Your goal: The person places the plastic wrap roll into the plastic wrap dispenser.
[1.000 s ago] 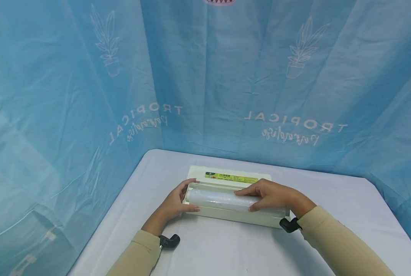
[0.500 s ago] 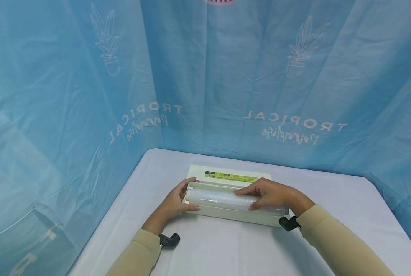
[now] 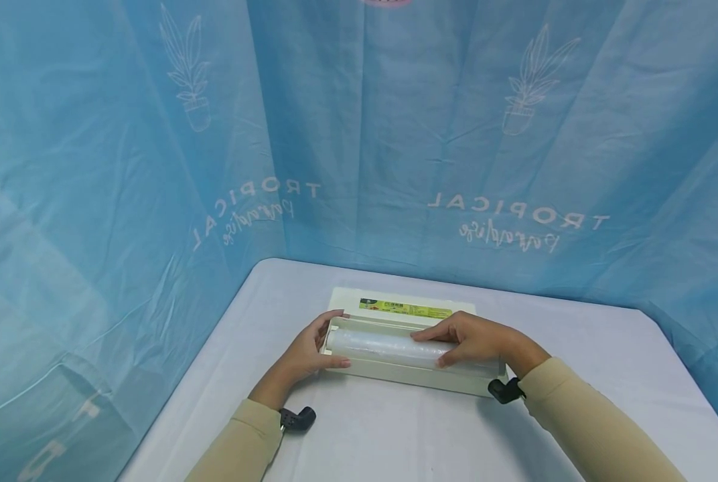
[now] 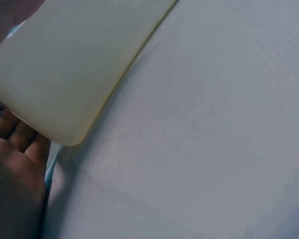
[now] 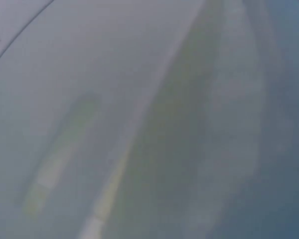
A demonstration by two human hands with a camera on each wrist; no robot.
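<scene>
A cream plastic dispenser box (image 3: pixel 395 373) lies open on the white table (image 3: pixel 395 435), its lid (image 3: pixel 404 304) folded back with a green label (image 3: pixel 404 308). A roll of clear cling film (image 3: pixel 380 345) lies in the box's trough. My left hand (image 3: pixel 311 351) grips the box's left end, thumb on the front and fingers over the rim; the left wrist view shows my palm (image 4: pixel 15 174) against the cream box corner (image 4: pixel 65 69). My right hand (image 3: pixel 470 340) curls over the right part of the roll, thumb in front. The right wrist view is a blur.
Blue printed curtains (image 3: pixel 455 147) close in the table at the back and on the left. Black wrist camera mounts (image 3: pixel 297 419) sit on both beige sleeves. Bare white tabletop lies in front of the box and on both sides.
</scene>
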